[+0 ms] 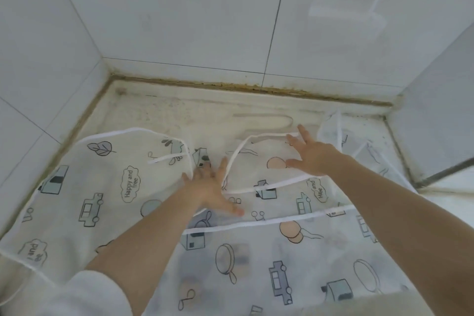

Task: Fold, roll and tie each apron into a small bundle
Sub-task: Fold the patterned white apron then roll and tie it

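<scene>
Two flat hands on the apron

We press our left hand (213, 185) and right hand (311, 154) onto the printed apron (107, 195), fingers (304, 133) straight and spread, gripping nothing. It lies across the pale desk (179, 110) in a white-tiled corner, its white-edged upper part folded over under our palms.

There is one camera only, worn on the person's head, tilted forward and steeply down. It sits close above the pale, stained stone surface (179, 110), facing the far white tiled wall (179, 13). Its wide lens bends the side walls inward, and both bare forearms enter from the near edge.
</scene>
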`<state>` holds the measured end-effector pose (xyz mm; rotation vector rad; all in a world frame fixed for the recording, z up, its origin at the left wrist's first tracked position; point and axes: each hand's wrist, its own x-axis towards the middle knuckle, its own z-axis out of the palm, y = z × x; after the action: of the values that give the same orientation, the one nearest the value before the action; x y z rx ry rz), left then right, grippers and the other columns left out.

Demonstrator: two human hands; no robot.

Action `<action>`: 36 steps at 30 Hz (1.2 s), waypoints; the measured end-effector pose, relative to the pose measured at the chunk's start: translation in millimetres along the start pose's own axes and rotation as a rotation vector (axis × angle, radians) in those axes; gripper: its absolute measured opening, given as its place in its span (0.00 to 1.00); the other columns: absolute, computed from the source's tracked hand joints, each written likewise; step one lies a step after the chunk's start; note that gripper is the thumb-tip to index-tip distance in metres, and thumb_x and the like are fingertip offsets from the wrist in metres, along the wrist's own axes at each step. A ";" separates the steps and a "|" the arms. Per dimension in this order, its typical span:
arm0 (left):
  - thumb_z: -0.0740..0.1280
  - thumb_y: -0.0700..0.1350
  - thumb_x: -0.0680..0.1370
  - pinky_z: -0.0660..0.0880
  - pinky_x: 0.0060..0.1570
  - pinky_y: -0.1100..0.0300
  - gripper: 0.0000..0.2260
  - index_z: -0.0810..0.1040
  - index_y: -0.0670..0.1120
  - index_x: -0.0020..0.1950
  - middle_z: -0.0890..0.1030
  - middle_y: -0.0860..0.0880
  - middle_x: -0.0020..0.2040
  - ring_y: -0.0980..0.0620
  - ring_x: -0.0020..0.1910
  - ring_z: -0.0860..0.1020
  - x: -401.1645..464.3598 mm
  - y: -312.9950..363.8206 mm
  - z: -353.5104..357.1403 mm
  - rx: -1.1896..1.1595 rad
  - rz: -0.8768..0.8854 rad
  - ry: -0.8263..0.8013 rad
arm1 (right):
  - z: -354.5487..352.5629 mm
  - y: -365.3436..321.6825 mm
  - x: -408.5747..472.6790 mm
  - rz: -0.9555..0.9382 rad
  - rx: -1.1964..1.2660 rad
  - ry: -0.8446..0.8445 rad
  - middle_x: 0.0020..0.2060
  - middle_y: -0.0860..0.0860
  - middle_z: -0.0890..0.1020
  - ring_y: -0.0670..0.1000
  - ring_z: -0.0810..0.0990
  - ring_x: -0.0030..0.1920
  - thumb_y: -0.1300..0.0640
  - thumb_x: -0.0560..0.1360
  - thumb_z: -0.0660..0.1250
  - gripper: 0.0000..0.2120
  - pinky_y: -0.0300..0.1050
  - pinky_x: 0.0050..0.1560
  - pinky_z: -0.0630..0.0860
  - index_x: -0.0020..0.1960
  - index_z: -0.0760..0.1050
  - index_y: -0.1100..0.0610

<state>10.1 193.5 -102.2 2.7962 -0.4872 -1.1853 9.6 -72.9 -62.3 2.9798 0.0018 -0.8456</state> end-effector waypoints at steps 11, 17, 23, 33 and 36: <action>0.72 0.66 0.64 0.33 0.63 0.29 0.55 0.36 0.54 0.76 0.40 0.47 0.77 0.38 0.75 0.38 17.7 11.3 -7.8 0.501 -0.125 0.129 | 48.8 45.4 -11.9 -0.127 -0.124 -0.033 0.61 0.55 0.76 0.54 0.72 0.63 0.41 0.81 0.44 0.26 0.52 0.71 0.56 0.67 0.68 0.55; 0.69 0.48 0.72 0.36 0.68 0.35 0.49 0.31 0.46 0.75 0.31 0.42 0.74 0.39 0.74 0.34 17.3 71.2 -13.1 0.303 -0.099 0.407 | 55.0 64.9 -15.1 -0.250 0.159 0.114 0.65 0.51 0.75 0.52 0.72 0.63 0.50 0.83 0.47 0.20 0.47 0.68 0.59 0.69 0.69 0.54; 0.71 0.69 0.62 0.33 0.70 0.41 0.61 0.31 0.47 0.75 0.28 0.45 0.73 0.41 0.73 0.30 54.0 171.9 9.1 0.305 0.331 0.196 | 54.1 95.7 -10.1 -0.106 0.443 0.382 0.64 0.52 0.72 0.55 0.71 0.63 0.67 0.76 0.57 0.18 0.48 0.63 0.69 0.63 0.73 0.57; 0.73 0.69 0.58 0.52 0.69 0.32 0.63 0.27 0.56 0.72 0.24 0.52 0.72 0.36 0.73 0.33 73.6 168.9 11.9 0.294 0.169 0.075 | 56.2 168.4 21.6 0.499 0.865 0.204 0.59 0.59 0.72 0.60 0.73 0.58 0.59 0.79 0.60 0.22 0.49 0.52 0.71 0.71 0.61 0.62; 0.74 0.68 0.59 0.50 0.68 0.30 0.63 0.26 0.56 0.71 0.24 0.53 0.71 0.37 0.73 0.32 73.7 168.8 11.6 0.264 0.117 0.060 | 50.3 171.9 30.2 0.455 1.076 0.236 0.43 0.55 0.76 0.57 0.75 0.46 0.57 0.75 0.68 0.12 0.45 0.41 0.71 0.56 0.73 0.61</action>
<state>5.7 11.2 -130.5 2.9582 -0.8463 -1.0811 11.1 -247.1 -113.6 3.6634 -1.4935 -0.5015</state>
